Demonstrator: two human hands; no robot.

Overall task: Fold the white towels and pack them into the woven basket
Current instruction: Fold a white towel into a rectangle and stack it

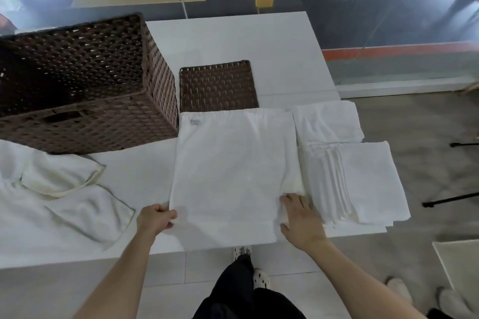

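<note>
Head view: the task seems to be about in its middle, with folding well advanced and packing not yet begun. The woven basket (85,122) stands at the upper left of the frame on the white worktop (233,39), and no towel shows in the part of its inside that is visible. A flat woven lid (217,85) of the same dark brown lies just beside it, at the centre. In the middle lies the towel in work (230,168), a smooth white rectangle with a small label at its upper left corner. The left hand (155,217) pinches its lower left corner with curled fingers. The right hand (302,217) rests flat on its lower right edge, fingers nearly straight and close together. At the right of the frame a stack of folded towels (363,181) shows many thin layered edges, and one more folded towel (326,122) lies above it. At the lower left the unfolded towels (64,189) lie soft and rumpled with hemmed borders. I judge these are left to fold, and after that everything has to go into the basket.
</note>
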